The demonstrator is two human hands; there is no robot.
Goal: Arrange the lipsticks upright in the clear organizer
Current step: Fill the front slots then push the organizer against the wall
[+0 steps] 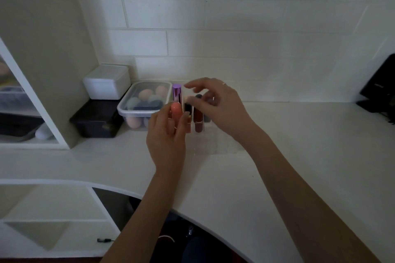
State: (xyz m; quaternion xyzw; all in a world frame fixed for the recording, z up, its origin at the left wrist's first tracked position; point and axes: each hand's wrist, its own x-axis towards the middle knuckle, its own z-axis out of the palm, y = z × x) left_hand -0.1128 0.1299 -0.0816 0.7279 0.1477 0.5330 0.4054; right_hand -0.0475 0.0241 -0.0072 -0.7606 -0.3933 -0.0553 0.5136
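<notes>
- The clear acrylic organizer (203, 129) stands on the white countertop (277, 145), just right of the lidded clear plastic box of makeup sponges (143, 100)
- Inside the organizer, a shiny purple lipstick tube (177, 93) stands upright at its back-left corner, and a dark red lip-gloss tube (198, 120) stands upright in a front slot
- The left hand (167, 134) curls its fingers around a coral-pink lipstick (176, 109) and holds it upright at the organizer's front-left edge
- The right hand (220, 104) hovers over the organizer's top, and its thumb and fingers seem to pinch a dark-capped tube (198, 97), though blur makes this uncertain
- To do this step well, I judge the left hand should keep the coral-pink lipstick vertical, line its base over 1 free slot, and lower it straight
- The right hand can steady the neighbouring tubes so none tip
</notes>
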